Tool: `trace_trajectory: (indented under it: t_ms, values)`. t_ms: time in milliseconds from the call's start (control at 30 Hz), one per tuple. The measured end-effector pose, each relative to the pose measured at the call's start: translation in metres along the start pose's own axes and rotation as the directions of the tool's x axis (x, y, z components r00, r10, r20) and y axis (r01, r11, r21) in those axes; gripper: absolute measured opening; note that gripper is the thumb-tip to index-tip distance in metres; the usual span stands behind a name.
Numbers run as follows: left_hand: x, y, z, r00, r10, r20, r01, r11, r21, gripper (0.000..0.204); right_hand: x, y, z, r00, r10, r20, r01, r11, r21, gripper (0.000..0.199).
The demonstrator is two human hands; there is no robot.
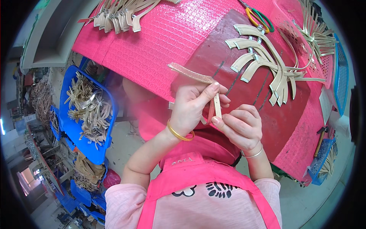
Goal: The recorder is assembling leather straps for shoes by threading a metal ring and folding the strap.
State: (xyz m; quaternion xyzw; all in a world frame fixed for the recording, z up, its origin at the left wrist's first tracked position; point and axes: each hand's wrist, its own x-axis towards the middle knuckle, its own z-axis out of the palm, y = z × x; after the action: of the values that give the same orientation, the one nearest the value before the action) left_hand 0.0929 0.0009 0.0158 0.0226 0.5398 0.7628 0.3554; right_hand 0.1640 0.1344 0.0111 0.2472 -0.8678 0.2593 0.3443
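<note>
A narrow tan and pinkish strap [190,75] is held between my two hands above the near edge of the table. My left hand [190,103], with a gold bangle at its wrist, pinches the strap between thumb and fingers; one end sticks out to the far left. From that pinch the strap hangs in a folded loop toward me. My right hand [242,126], with a silver bangle, has its fingers curled and pinches the lower part of the strap. Beyond it, several beige straps [263,57] with small metal buckles lie fanned out on a dark red mat [282,133].
Scissors [259,17] with yellow and green handles lie at the mat's far edge. A pink basket [289,30] of straps stands at the far right, a hammer [321,141] below it. More straps [118,19] hang together at the far left. A blue tray [103,152] of straps stands left.
</note>
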Motion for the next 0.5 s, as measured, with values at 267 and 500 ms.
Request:
trace_trajectory:
  t_ms: [267, 500]
  values:
    - [0.0004, -0.0042, 0.0012, 1.000, 0.029, -0.006, -0.030, 0.996, -0.080, 0.032, 0.0050, -0.0015, 0.0017, 0.999, -0.040, -0.010, 0.040, 0.999, 0.021, 0.023]
    - [-0.0010, 0.0018, 0.0008, 0.994, -0.101, 0.033, 0.106, 0.967, -0.230, 0.027, 0.0043, -0.0035, -0.0017, 0.998, -0.060, 0.017, 0.060, 0.997, 0.043, 0.023]
